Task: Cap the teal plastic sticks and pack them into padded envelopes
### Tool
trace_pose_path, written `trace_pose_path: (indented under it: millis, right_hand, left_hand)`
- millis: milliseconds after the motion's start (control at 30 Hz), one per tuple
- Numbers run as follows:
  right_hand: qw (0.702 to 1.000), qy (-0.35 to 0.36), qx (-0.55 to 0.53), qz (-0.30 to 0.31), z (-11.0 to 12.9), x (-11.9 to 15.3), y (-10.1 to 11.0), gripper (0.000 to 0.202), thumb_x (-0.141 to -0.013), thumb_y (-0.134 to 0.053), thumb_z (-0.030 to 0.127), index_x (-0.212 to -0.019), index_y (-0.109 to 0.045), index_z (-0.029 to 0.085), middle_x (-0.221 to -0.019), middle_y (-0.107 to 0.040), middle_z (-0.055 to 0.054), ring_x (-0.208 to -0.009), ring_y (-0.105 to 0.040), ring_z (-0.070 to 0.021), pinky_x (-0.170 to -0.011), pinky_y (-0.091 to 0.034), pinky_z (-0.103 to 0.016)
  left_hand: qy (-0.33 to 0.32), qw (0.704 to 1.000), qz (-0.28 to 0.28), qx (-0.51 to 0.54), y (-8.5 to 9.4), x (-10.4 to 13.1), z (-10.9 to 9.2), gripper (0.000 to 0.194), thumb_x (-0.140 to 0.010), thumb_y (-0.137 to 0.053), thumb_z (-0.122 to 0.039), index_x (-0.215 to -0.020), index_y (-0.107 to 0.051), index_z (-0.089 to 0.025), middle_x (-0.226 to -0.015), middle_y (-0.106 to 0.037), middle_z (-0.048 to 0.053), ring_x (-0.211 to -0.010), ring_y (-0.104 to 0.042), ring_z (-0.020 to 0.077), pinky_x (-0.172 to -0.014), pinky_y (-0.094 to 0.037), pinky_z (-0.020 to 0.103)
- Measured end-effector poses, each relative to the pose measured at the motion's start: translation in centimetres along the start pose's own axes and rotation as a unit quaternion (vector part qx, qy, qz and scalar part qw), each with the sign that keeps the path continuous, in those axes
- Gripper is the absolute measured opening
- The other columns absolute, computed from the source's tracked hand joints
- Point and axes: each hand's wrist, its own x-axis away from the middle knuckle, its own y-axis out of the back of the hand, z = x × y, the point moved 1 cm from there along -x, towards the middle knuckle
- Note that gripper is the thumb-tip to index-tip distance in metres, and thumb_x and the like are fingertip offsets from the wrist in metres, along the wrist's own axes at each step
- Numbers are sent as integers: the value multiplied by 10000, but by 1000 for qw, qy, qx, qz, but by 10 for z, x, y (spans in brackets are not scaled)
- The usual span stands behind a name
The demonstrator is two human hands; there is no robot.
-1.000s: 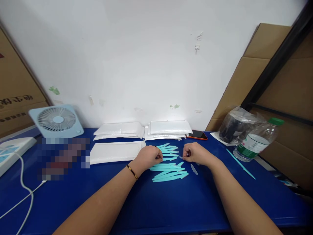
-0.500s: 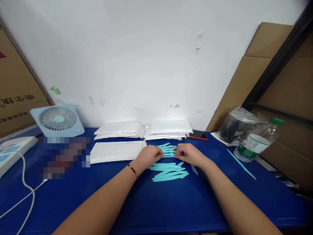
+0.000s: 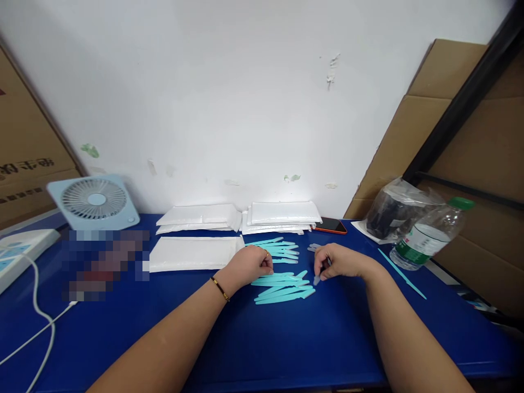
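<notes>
Several turquoise eyebrow razors lie in two loose groups on the blue table: an upper group (image 3: 286, 252) and a lower group (image 3: 282, 295). My left hand (image 3: 250, 265), with a dark bracelet at the wrist, is closed at the handle ends between the groups. Its thumb and fingers pinch what looks like a razor handle; the fingers hide part of it. To the right of the razors, my right hand (image 3: 338, 262) is closed on a small clear plastic blade cap (image 3: 316, 280). More clear caps (image 3: 313, 247) lie just behind that hand.
White padded packets (image 3: 196, 254) lie left, with stacks (image 3: 282, 213) by the wall. A phone (image 3: 331, 225) is beside them. Rightward are a single razor (image 3: 403, 274), a water bottle (image 3: 426, 240) and a bagged dark item (image 3: 385, 215). A fan (image 3: 96, 202) and white cable (image 3: 36, 305) are left.
My right hand has moved right and slightly toward me, away from the razors, and now has a clear cap in its fingers. My left hand has shifted slightly down.
</notes>
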Motion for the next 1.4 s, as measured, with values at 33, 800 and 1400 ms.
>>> trace_pose_path:
  millis: [33, 800, 1400]
  right_hand:
    - [1000, -17, 4, -21, -3, -2, -1, 140, -620, -708, 266, -749, -723, 214, -709, -614, -6, -614, -549, -136, -535, -402, -220]
    - [978, 17, 41, -205, 9, -16, -4, 157, -760, -584, 294, -828, -693, 203, -831, -678, -31, -727, -602, -153, -650, -442, -242]
    - [966, -90, 135, -200, -3, -14, -7, 213, -537, -535, 88, -668, -664, 194, -747, -681, -24, -678, -606, -185, -574, -411, -252]
  left_hand:
    - [3, 1000, -16, -13, 0, 0, 0, 120, -752, -561, -261, -730, -665, -207, -735, -664, -4, -673, -562, 129, -580, -373, 213]
    - [-8, 997, -70, 6, -3, -5, -5, 261, -767, -594, -410, -942, -640, -222, -965, -633, 13, -875, -577, 162, -691, -423, 237]
    - [13, 998, -19, -50, -2, 2, -11, 146, -716, -588, -332, -792, -641, -218, -817, -653, 3, -707, -573, 152, -591, -386, 240]
